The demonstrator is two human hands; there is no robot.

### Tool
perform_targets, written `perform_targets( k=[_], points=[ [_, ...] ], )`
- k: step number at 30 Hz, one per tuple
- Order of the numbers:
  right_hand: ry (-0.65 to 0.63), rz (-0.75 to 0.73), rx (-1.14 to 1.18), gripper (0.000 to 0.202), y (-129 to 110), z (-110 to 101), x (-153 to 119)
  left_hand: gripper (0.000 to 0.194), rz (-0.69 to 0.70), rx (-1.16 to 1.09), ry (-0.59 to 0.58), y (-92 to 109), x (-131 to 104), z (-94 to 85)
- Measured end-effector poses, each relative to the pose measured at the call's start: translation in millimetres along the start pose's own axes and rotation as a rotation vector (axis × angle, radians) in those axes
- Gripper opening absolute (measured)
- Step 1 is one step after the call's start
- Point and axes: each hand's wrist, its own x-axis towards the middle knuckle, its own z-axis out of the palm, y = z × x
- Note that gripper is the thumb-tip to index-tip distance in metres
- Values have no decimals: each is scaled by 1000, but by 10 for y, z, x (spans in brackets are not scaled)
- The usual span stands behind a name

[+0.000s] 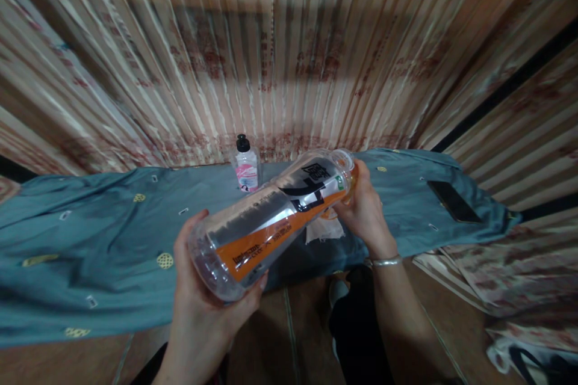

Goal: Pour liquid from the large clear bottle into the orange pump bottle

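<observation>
A large clear plastic bottle with an orange, black and silver label lies tilted across my two hands, its neck up to the right. Around its base on the lower left, my left hand is closed with the thumb along the underside. My right hand, with a silver bangle on the wrist, is closed at the neck end; its fingers are partly hidden behind the bottle. Something orange shows between that hand and the neck, too covered to name. Below the neck, a crumpled white piece, perhaps tissue, rests on the cloth.
A small clear pump bottle with a black top and pink label stands behind on the teal patterned cloth. A dark phone lies to the right. Pleated curtains hang close behind. Below is a tiled floor.
</observation>
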Motion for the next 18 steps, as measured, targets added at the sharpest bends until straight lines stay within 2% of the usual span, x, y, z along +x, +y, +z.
perform_targets(
  k=[4,7,9,18],
  points=[
    [7,6,8,89,-14,-7,-1,97,21,10,-33,45,-29,32],
    [-5,12,9,89,-17,-11,1,94,-56,-42,34,67,-53,65],
    [-10,14,3,91,-11,-10,1,97,-62,-67,31,55,-54,64],
    [0,-10,-10,89,7,0,-6,100,205,101,-104,-45,7,-33]
  ],
)
